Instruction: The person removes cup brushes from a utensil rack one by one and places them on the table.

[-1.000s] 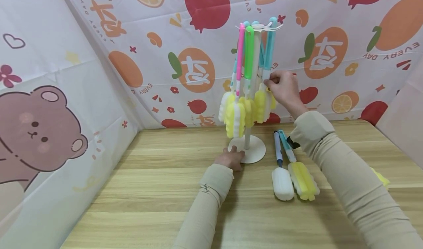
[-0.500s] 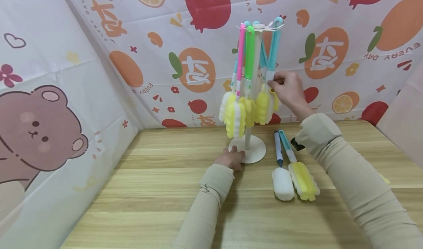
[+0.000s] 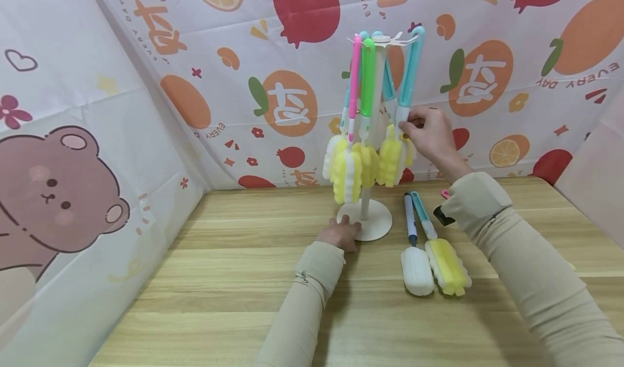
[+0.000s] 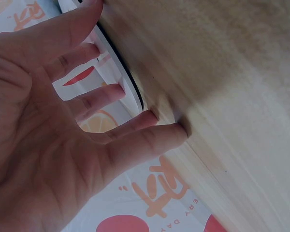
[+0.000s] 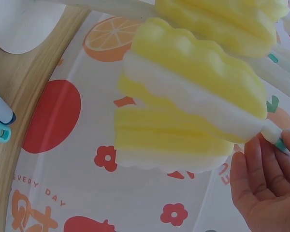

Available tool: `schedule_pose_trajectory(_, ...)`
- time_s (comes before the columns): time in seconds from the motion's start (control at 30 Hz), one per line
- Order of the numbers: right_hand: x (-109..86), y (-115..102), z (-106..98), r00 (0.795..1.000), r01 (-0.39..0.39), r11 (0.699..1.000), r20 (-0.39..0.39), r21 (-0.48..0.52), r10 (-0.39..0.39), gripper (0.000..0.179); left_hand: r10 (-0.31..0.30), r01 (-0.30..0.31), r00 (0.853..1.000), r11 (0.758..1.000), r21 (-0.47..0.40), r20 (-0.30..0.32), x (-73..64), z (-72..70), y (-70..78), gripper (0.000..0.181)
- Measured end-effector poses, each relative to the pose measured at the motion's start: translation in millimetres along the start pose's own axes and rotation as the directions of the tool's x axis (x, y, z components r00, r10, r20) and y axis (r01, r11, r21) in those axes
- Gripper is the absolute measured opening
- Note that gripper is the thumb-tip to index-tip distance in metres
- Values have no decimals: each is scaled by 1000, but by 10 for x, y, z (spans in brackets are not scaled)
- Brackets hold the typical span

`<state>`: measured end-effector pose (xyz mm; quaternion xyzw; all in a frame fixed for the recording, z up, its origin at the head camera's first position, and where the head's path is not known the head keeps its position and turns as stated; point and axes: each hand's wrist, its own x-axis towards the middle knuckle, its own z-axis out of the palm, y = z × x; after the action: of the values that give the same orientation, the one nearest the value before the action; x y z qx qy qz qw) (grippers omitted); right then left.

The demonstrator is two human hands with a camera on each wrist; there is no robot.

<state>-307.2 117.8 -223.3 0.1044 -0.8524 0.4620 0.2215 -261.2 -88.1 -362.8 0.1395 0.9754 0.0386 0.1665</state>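
Observation:
A white stand (image 3: 380, 227) holds several sponge bottle brushes from the hooks at its top. My right hand (image 3: 431, 135) pinches the white neck of a teal-handled bottle brush (image 3: 411, 77), whose looped top is at the end of a right-hand hook. In the right wrist view its yellow and white sponge (image 5: 198, 82) points away from my fingertips, with another sponge (image 5: 169, 140) beside it. My left hand (image 3: 340, 233) rests at the left front of the round base. Its fingers are spread in the left wrist view, some fingertips at the base rim (image 4: 117, 60), others on the table.
A pink-handled brush (image 3: 354, 80) and a green-handled one (image 3: 368, 80) hang on the stand's front side. On the wooden table (image 3: 234, 280) lie a white sponge brush (image 3: 417, 270) and a yellow one (image 3: 447, 267). A pink loop (image 3: 445, 194) shows by the right sleeve. Printed cloth rises behind.
My right hand has moved rightward and slightly down with the teal-handled brush, whose loop has shifted outward along the hook and whose handle now leans more. My left hand has stayed at the base.

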Motion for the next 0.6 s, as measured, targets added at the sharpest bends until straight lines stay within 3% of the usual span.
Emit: schedule_pose_trajectory(0.6, -96, 75, -40, 995, -37, 999, 92, 0, 37, 27, 8, -8, 1000, 1000, -5, -1, -1, -7, -6, 47)
